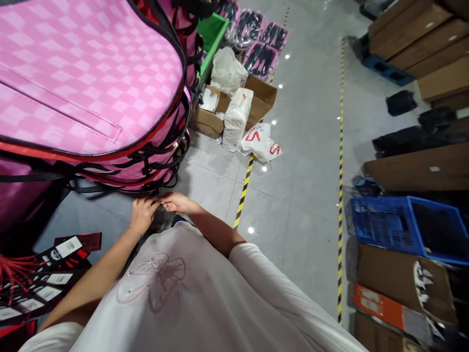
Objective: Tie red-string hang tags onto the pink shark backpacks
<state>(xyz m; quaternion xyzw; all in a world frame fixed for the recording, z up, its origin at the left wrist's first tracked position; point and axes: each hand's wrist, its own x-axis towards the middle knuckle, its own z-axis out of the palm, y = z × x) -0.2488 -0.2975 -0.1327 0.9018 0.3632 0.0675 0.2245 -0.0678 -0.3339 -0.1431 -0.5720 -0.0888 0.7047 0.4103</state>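
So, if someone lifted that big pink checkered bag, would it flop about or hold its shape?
The pink checkered bag would probably hold its shape, since it looks smooth and full. It may be awkward to grip, being so broad. The black straps along its edge could dangle or snag.

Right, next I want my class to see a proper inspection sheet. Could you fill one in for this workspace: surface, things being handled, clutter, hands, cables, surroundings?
Surface: grey worktop, partly covered.
Things being handled: pink checked bag with black straps close to the hands; whether anything is held is too small to tell.
Clutter: dark tags with white labels; on the floor, an open cardboard box and a white printed bag lying over a tape line.
Hands: left hand and right hand close together, fingers bent.
Cables: nothing seen.
Surroundings: shiny grey floor; blue crate and brown cartons along the right.
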